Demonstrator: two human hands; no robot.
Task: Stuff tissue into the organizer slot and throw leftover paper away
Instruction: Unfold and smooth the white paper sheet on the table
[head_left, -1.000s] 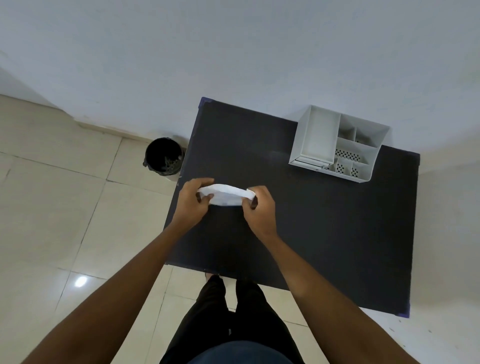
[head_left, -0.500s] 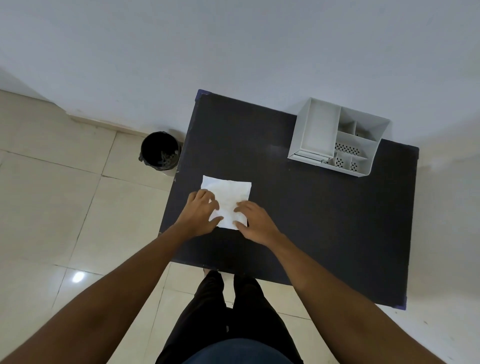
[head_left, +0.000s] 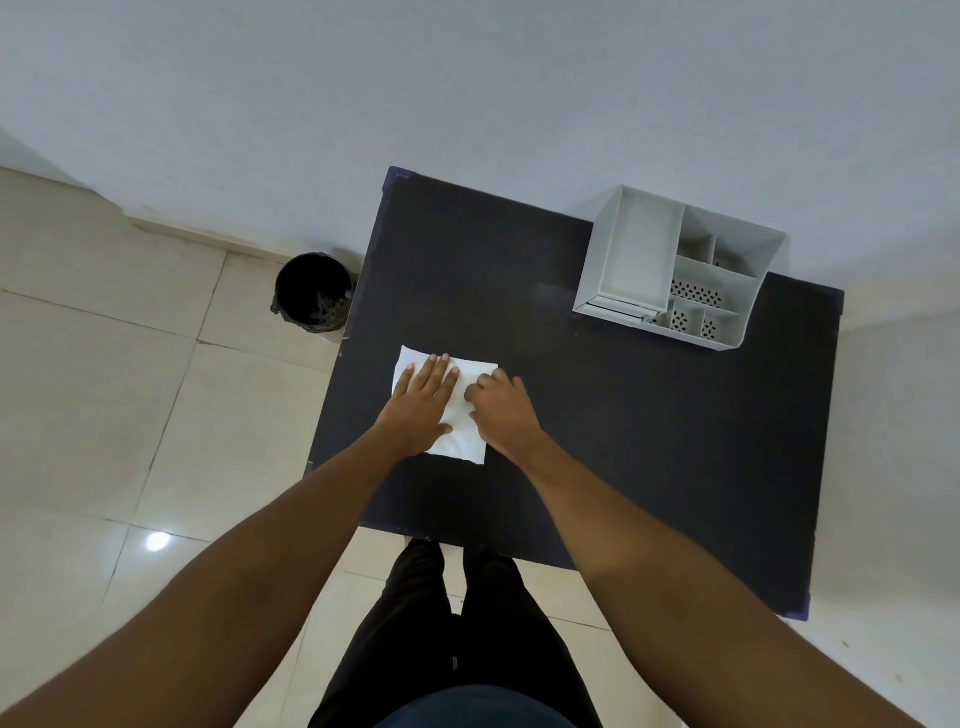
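Observation:
A white square tissue (head_left: 464, 431) lies flat on the black table (head_left: 623, 441) near its left edge. My left hand (head_left: 423, 402) presses flat on the tissue's left half, fingers spread. My right hand (head_left: 501, 408) rests on the tissue's right edge with fingers curled down onto the paper. A white plastic organizer (head_left: 675, 273) with one large slot and several small perforated compartments stands at the table's far right, apart from both hands.
A black bin (head_left: 311, 291) lined with a dark bag stands on the tiled floor beside the table's far left corner. A white wall runs behind the table. My legs stand at the table's near edge.
The tissue went from being held bunched between both hands above the table to lying spread flat. Both hands then slid forward over it, pressing it down.

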